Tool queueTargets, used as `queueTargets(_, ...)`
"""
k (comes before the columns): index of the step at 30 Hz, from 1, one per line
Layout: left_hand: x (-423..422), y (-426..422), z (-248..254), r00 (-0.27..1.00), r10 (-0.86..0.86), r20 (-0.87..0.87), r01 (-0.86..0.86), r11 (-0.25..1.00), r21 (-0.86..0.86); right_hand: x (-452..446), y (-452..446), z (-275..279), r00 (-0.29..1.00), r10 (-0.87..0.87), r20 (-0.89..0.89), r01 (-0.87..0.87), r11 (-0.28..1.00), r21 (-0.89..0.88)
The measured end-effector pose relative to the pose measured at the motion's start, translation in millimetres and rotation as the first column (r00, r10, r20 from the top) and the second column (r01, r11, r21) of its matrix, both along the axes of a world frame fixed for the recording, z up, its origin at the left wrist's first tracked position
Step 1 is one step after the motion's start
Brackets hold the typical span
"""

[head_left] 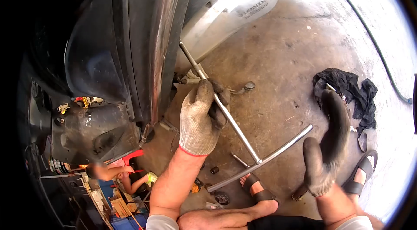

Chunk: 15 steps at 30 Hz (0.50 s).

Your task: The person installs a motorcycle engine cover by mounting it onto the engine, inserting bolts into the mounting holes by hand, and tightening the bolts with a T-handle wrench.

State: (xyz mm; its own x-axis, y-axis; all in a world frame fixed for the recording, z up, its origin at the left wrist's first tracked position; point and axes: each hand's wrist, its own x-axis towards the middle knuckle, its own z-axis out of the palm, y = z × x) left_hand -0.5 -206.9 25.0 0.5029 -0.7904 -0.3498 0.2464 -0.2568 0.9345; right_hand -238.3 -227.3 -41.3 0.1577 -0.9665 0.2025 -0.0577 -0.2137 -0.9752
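Observation:
My left hand (197,119), in a worn knit work glove with dark fingers, is closed around the shaft of a T-handle wrench (238,131). The far tip of the shaft reaches the lower edge of the scooter's dark body panel (139,47). Its long crossbar (282,144) slants above the floor near my foot. My right hand (328,147), gloved too and slightly blurred, is off the crossbar with its thumb and fingers apart. Just beyond its fingertips a black cloth (347,95) lies on the floor, with small metal items partly hidden beside it.
A pale Honda-marked cover (243,6) is at the top. A hose (369,34) runs along the right. On the concrete floor (278,73) lie a small socket (214,170) and a short metal rod (239,159). Another person (115,172) sits at lower left by shelves.

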Motion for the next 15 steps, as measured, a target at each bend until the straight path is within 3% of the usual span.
queueTargets(1, 2, 0, -1, 1.000, -0.021, 0.007, 0.021, 1.000, -0.016, -6, -14, 11, 0.974, 0.176, -0.143, -0.203, 0.957, -0.206)
queueTargets(2, 2, 0, -2, 0.999, -0.042, 0.015, 0.042, 0.999, -0.028, -5, -25, 36, 0.838, 0.322, -0.440, -0.458, 0.854, -0.248)
queueTargets(5, -2, 0, -3, 1.000, -0.015, 0.007, 0.015, 0.999, -0.038, 35, 1, 40, 0.727, 0.258, -0.637, -0.559, 0.760, -0.331)
queueTargets(12, 1, 6, 0, 1.000, -0.014, -0.018, 0.014, 0.999, -0.035, 57, 13, 43, 0.764, 0.538, -0.355, -0.566, 0.824, 0.031)
queueTargets(14, 0, 7, 3, 0.999, -0.024, 0.028, 0.025, 1.000, -0.018, 63, 23, 37, 0.872, 0.489, 0.030, -0.490, 0.869, 0.076)
queueTargets(15, 2, 8, 3, 0.996, -0.092, 0.013, 0.093, 0.994, -0.063, 64, 24, 40, 0.868, 0.485, 0.107, -0.496, 0.858, 0.131)
